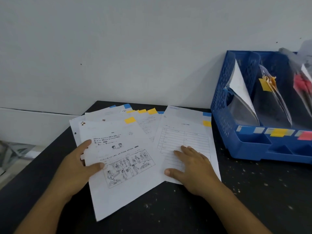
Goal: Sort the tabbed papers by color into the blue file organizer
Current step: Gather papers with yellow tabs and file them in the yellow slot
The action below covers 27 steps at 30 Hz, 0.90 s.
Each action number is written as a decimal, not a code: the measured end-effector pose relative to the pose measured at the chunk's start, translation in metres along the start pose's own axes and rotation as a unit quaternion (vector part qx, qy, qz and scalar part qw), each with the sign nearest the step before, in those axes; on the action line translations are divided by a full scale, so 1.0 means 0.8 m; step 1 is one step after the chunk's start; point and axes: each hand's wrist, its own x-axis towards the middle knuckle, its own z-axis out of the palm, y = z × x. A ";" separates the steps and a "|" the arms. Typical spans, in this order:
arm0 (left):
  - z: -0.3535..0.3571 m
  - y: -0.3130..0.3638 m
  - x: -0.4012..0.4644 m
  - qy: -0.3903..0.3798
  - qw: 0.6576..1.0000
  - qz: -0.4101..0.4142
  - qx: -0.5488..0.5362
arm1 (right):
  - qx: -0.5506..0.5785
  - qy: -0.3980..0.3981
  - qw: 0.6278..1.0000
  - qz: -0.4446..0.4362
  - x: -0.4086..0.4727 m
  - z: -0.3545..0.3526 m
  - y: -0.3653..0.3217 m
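Several white papers with yellow and blue tabs lie fanned on the black table (253, 191). My left hand (79, 162) grips the left edge of the top sheet (121, 162), a page with printed drawings and a yellow tab (130, 120). My right hand (190, 168) rests flat, fingers spread, on a form sheet (185, 132) that carries a yellow tab (207, 123); a blue tab (207, 114) shows just behind it. The blue file organizer (224, 105) stands at the right with three slots: white pages in the left one, yellow-tabbed papers (266, 83) in the middle, red-tabbed papers (300, 83) on the right.
Blue, yellow and red colour labels (278, 132) are stuck along the organizer's front rail. A white wall rises right behind the table. The table's left edge drops off beside a white ledge. Pale specks dot the tabletop.
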 end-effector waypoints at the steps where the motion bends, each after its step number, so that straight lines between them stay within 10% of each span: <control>1: 0.001 -0.003 0.001 0.001 1.000 -0.001 -0.006 | 0.009 0.001 1.000 -0.005 0.000 -0.001 0.004; 16: -0.007 -0.010 0.005 0.037 0.999 0.010 -0.006 | 0.027 0.050 0.998 0.015 -0.011 -0.016 0.021; 22: -0.002 -0.006 0.002 0.020 1.000 0.018 -0.003 | 0.239 0.188 0.950 0.074 -0.013 -0.036 0.031; 27: 0.024 0.004 -0.007 -0.028 0.999 0.026 -0.031 | 0.274 0.142 0.951 -0.026 -0.028 -0.025 0.002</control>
